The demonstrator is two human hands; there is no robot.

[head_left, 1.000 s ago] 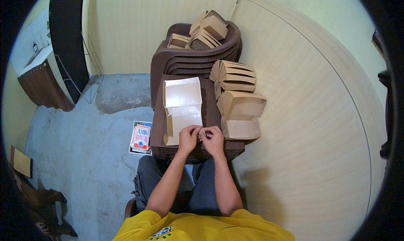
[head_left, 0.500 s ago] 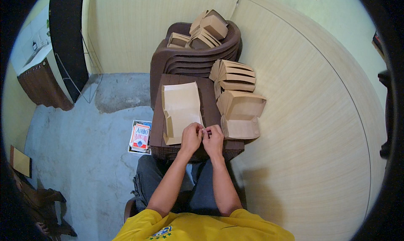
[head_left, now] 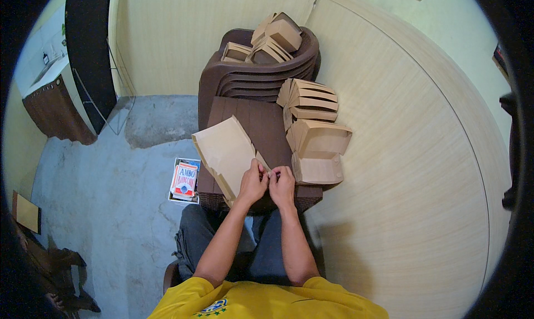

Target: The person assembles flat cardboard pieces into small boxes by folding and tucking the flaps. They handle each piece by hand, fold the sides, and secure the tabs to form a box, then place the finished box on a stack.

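An open, partly folded brown cardboard box [head_left: 225,152] lies tilted on the dark brown slatted table [head_left: 266,131], its far end pointing left. My left hand [head_left: 253,184] is closed on the box's near right corner, fingers pinching the side flap. Right beside it, my right hand [head_left: 282,185] is closed too, its fingertips pressed together at the same corner. The small flap between the fingers is mostly hidden.
Nested open cardboard boxes [head_left: 320,152] stand along the table's right side, with another row [head_left: 314,101] behind. More boxes [head_left: 276,32] sit on stacked brown chairs [head_left: 211,77]. A white bin [head_left: 194,201] holding card packs stands on the floor at left.
The box has turned anticlockwise, its far end swinging left. My hands stay close together at its near right corner, having barely moved.
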